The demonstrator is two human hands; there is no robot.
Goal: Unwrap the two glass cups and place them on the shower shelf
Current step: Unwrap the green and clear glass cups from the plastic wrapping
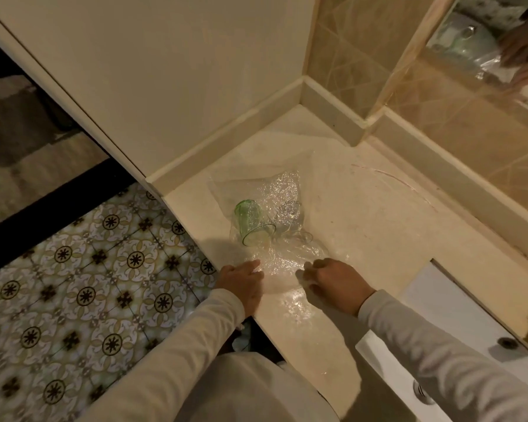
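Note:
A green glass cup (253,222) lies on its side on the cream stone ledge (363,214), its mouth turned toward me. A clear glass cup (291,219) lies right beside it, on the right. Both rest on a crumpled sheet of clear bubble wrap (282,257) that spreads around and toward me. My left hand (241,283) lies on the near left edge of the wrap with fingers stretched forward. My right hand (337,283) is closed in a fist on the near right part of the wrap, pinching it.
The ledge ends at a cream wall (180,71) on the left and tiled walls (348,50) behind. A mirror (485,50) hangs at the upper right. A white basin (457,324) lies at the lower right. Patterned floor tiles (89,284) lie below left.

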